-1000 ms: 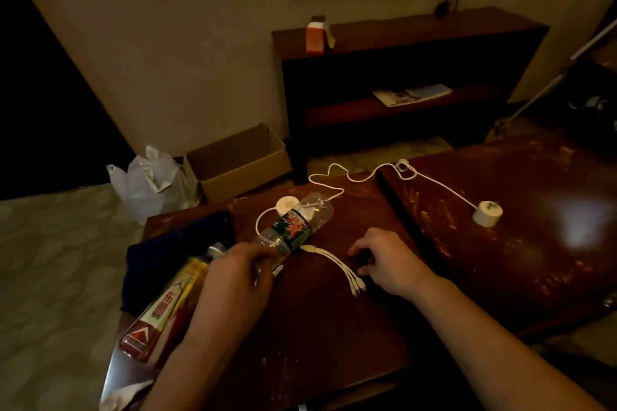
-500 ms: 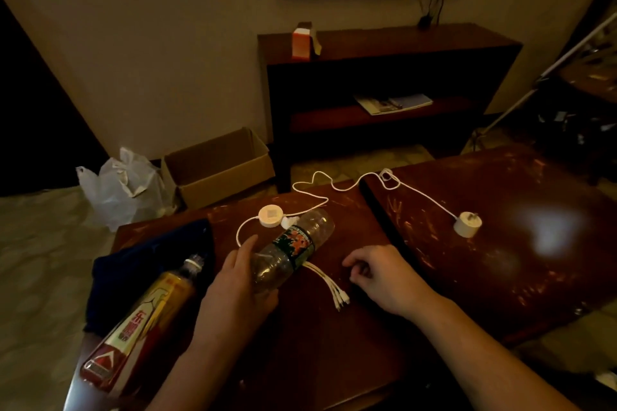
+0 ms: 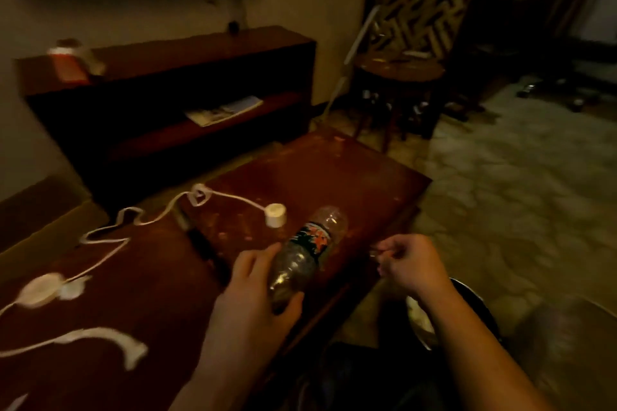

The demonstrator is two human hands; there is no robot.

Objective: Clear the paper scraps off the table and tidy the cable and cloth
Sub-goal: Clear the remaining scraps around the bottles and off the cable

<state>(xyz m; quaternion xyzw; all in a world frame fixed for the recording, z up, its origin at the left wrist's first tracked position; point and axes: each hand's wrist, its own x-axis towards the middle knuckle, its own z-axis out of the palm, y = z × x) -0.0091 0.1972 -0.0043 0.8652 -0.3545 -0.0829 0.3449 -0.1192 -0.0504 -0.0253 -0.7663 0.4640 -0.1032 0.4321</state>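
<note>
Head view: the left grip (image 3: 253, 297) is clasping a plastic bottle (image 3: 309, 253) above the table (image 3: 334, 170); the right grip (image 3: 410, 267) is curling past its edge, contents impossible to tell. The white cable (image 3: 160, 215) is sprawling uncoiled across the table, the cloth out of view; tidying is looking largely undone.

A dark red-brown wooden counter (image 3: 334, 177) is seen, split by a dark seam (image 3: 200, 243) into two tops set edge to edge; the surface is scuffed & pale-flecked. A white cable (image 3: 160, 213) is laid in loose bends across both tops, w/ a small round white plug (image 3: 275, 214) stood on the right top. On the left top a flat white disc (image 3: 40, 289) is strung on the cable, & a blurred white tail (image 3: 100, 340) is curled nearer the front. A plastic bottle (image 3: 310, 250) is angled over the right top; contact w/ the wood can't be confirmed. Behind, a low shelf unit (image 3: 200, 50) is loaded w/ an orange-white carton (image 3: 68, 65) on top & a magazine (image 3: 223, 110) below.
</note>
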